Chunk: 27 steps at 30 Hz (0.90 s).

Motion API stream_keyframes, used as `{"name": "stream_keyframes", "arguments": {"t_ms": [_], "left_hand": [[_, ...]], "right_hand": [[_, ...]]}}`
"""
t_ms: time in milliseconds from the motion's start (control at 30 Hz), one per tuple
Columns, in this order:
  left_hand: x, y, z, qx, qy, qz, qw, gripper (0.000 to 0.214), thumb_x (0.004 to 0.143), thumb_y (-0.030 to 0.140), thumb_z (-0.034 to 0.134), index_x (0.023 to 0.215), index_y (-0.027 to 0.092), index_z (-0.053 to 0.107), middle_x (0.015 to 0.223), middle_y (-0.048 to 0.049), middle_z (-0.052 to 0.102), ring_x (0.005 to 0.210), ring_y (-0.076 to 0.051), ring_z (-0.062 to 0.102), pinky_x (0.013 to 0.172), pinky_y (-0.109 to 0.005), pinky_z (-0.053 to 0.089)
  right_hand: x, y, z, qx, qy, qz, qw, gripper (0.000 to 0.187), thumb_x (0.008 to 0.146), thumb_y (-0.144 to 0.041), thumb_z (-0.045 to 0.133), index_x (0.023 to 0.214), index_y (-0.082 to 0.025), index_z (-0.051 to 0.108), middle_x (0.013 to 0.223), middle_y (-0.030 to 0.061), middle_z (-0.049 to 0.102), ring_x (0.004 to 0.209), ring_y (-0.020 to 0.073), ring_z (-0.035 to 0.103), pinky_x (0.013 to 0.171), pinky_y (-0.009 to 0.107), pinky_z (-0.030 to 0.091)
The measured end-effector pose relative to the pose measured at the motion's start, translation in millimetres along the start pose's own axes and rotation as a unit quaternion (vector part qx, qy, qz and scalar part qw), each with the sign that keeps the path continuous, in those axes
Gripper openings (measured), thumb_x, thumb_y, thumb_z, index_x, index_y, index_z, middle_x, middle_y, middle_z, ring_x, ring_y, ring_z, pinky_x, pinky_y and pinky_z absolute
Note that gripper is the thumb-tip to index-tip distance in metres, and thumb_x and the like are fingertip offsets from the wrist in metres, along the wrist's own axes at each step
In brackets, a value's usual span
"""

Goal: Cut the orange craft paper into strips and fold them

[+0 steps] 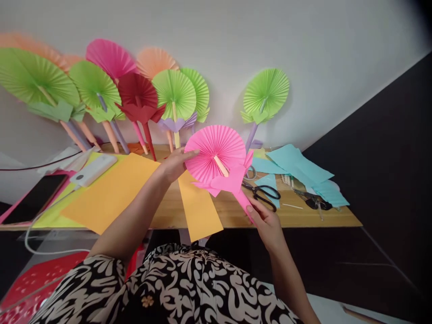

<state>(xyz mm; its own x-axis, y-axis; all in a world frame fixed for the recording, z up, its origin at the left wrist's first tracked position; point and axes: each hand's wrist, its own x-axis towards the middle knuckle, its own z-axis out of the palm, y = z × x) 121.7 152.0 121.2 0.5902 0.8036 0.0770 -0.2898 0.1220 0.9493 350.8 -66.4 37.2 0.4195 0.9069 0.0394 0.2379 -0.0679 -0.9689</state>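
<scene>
the pink paper fan [229, 139] is held at the centre, over the wooden table [313, 220], long axis slanting, disc toward 11 o'clock, handle toward 5. the right hand [270, 220] is clamped round the handle. the left hand [175, 164] laps its thumb over the rim at 9 o'clock; its fingers are hidden behind, so whether it clamps i cannot tell. the scissors [256, 190] at 4 o'clock pass behind the fan. at 10, a green fan [33, 76] is cut off.

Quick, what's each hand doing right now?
Left hand: thumb on the pink fan; whether it grips cannot be told.
Right hand: closed, holding the handle.
</scene>
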Motion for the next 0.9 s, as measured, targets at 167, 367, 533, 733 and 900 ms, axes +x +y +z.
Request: {"name": "stream_keyframes", "arguments": {"t_ms": [167, 367, 533, 733, 900], "left_hand": [[-4, -12, -5.8, -0.059, 0.003, -0.036, 0.998, 0.031, 0.076, 0.033, 0.081, 0.095, 0.011, 0.073, 0.103, -0.0153, 0.077, 0.105, -0.031, 0.073, 0.099, -0.044, 0.056], [-6, -14, -7.6, -0.108, 0.002, -0.051, 0.993, 0.025, 0.077, 0.029, 0.079, 0.095, 0.012, 0.073, 0.103, -0.0153, 0.077, 0.107, -0.032, 0.072, 0.099, -0.045, 0.057], [-8, -12, -8.6, -0.106, -0.006, -0.049, 0.993, 0.028, 0.075, 0.033, 0.081, 0.094, 0.013, 0.074, 0.100, -0.0142, 0.077, 0.103, -0.030, 0.073, 0.093, -0.041, 0.059], [-2, 9, -19.1, -0.004, 0.008, 0.030, 1.000, 0.042, 0.075, 0.041, 0.084, 0.107, 0.015, 0.075, 0.101, -0.0095, 0.077, 0.095, -0.021, 0.073, 0.084, -0.029, 0.058], [5, 32, -14.0, 0.128, -0.027, -0.019, 0.991, 0.036, 0.075, 0.037, 0.086, 0.100, 0.012, 0.077, 0.085, -0.0077, 0.076, 0.082, -0.022, 0.074, 0.078, -0.034, 0.061]], "right_hand": [[-4, 2, 4, -0.069, 0.011, -0.036, 0.997, 0.049, 0.082, -0.049, 0.072, 0.120, -0.020, 0.077, 0.102, 0.0087, 0.078, 0.082, 0.0231, 0.068, 0.068, 0.033, 0.056], [-2, 6, 7, -0.074, 0.004, -0.051, 0.996, 0.047, 0.085, -0.049, 0.069, 0.121, -0.020, 0.076, 0.112, 0.0088, 0.077, 0.094, 0.0264, 0.070, 0.079, 0.037, 0.059], [-1, 7, 9, -0.076, 0.004, -0.045, 0.996, 0.048, 0.085, -0.050, 0.069, 0.121, -0.019, 0.076, 0.107, 0.0073, 0.078, 0.094, 0.0266, 0.070, 0.079, 0.037, 0.059], [-2, 12, 3, -0.083, 0.011, -0.035, 0.996, 0.049, 0.084, -0.050, 0.070, 0.122, -0.019, 0.076, 0.113, 0.0092, 0.077, 0.100, 0.0285, 0.070, 0.085, 0.040, 0.058], [-5, 13, 3, -0.103, 0.003, -0.041, 0.994, 0.049, 0.085, -0.049, 0.069, 0.122, -0.019, 0.076, 0.111, 0.0092, 0.078, 0.092, 0.0266, 0.070, 0.079, 0.038, 0.059]]}}
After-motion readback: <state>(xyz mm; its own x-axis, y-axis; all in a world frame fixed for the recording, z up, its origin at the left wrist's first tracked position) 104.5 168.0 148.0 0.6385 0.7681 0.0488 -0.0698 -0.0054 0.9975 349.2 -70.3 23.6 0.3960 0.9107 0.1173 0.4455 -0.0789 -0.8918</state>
